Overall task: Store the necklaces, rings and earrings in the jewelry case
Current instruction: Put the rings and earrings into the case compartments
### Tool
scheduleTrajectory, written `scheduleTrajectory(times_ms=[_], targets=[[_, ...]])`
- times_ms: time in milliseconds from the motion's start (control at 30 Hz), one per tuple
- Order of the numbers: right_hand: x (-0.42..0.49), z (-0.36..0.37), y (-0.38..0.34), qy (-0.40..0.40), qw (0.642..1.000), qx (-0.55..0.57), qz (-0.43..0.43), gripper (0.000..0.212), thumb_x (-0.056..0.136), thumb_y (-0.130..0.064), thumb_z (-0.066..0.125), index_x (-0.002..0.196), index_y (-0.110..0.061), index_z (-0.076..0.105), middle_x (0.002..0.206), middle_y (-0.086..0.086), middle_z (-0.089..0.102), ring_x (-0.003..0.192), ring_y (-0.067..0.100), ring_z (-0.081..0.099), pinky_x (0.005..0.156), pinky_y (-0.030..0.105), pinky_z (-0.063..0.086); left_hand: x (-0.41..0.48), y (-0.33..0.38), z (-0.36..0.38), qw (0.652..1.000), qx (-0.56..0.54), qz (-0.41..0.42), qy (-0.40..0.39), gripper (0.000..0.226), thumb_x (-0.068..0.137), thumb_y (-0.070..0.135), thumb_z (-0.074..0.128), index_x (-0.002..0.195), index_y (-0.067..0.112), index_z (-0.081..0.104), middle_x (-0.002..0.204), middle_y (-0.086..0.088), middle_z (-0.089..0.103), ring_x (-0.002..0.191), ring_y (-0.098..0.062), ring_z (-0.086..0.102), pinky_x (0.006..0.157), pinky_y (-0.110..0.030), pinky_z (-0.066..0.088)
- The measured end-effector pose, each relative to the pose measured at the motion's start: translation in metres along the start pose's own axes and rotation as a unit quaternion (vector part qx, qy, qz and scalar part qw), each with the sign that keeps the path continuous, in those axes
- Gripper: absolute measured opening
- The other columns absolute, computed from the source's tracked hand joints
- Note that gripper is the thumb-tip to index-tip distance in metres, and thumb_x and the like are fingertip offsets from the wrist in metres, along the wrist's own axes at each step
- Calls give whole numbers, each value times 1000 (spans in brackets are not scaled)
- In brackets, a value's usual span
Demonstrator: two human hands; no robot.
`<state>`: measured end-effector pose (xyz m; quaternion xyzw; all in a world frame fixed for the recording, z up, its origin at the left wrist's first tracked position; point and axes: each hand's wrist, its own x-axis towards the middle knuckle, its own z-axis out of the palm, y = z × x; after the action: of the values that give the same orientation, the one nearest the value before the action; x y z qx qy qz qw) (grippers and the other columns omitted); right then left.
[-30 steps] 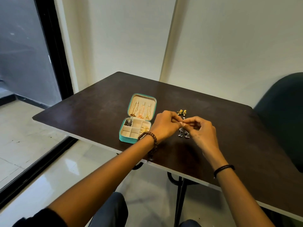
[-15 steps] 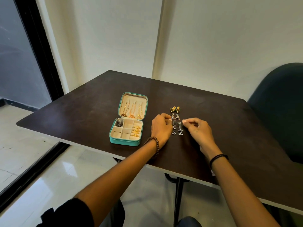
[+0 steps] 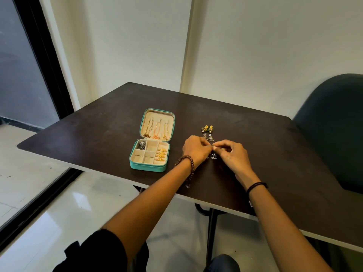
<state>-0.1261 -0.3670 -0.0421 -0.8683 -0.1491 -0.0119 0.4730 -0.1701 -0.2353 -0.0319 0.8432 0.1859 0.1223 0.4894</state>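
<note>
- Hands meet just right of the jewelry case (image 3: 149, 154). The left hand (image 3: 196, 149) and right hand (image 3: 232, 154) both have curled fingers, and their fingertips pinch the silver drop earrings (image 3: 213, 156) from either side. The dangles hang just beneath, low over the table (image 3: 98, 130).
- The case lies open near the table's near edge. Necklaces (image 3: 157, 128) hang in its lid, gold rings (image 3: 161, 154) fill its right column, and a silver piece (image 3: 141, 144) sits in the far left compartment.
- Triangular earrings (image 3: 208, 137) lie just beyond the fingertips, with gold-and-green earrings (image 3: 207, 128) farther still.
- The step in hand looks like gathering the silver pair for the case.
- To do it well, grip the tops rather than the dangles and lift straight up so nothing snags the triangular pair.
- Then lower the pair into a bare compartment instead of dropping it.
</note>
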Motion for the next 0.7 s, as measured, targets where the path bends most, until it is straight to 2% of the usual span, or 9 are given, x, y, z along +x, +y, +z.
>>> scheduleTrajectory(times_ms=[133,267,433,700], targets=[[-10,-3,-3,-6,1000,29,3,14,92,-18,71,104,-22,77,98,-11,71,88,-2,62,69,11,42,-6,-4,-3,999,-24,15,-23,10,88,22,71,96,20,77,91,4,72,91,-9,64,86,-29,54],[-18,-6,-5,-8,996,82,18,12,92,-17,72,102,-21,77,96,-6,74,93,4,67,71,14,45,-13,-9,-11,996,-83,30,-32,12,88,19,72,100,19,77,101,1,73,97,-8,64,92,-25,52],[-31,-8,-15,-11,990,137,31,12,92,-20,72,103,-21,76,97,-3,76,96,8,69,74,17,47,-28,-11,-18,994,-79,77,-6,15,91,18,68,105,15,73,94,0,73,81,-1,62,84,-19,53],[-38,-14,-52,-8,988,148,-45,14,90,-23,74,103,-18,75,96,-4,76,90,4,71,69,14,51,-37,9,-54,984,-90,152,8,18,87,24,73,102,14,72,86,3,73,75,1,66,61,-5,49]])
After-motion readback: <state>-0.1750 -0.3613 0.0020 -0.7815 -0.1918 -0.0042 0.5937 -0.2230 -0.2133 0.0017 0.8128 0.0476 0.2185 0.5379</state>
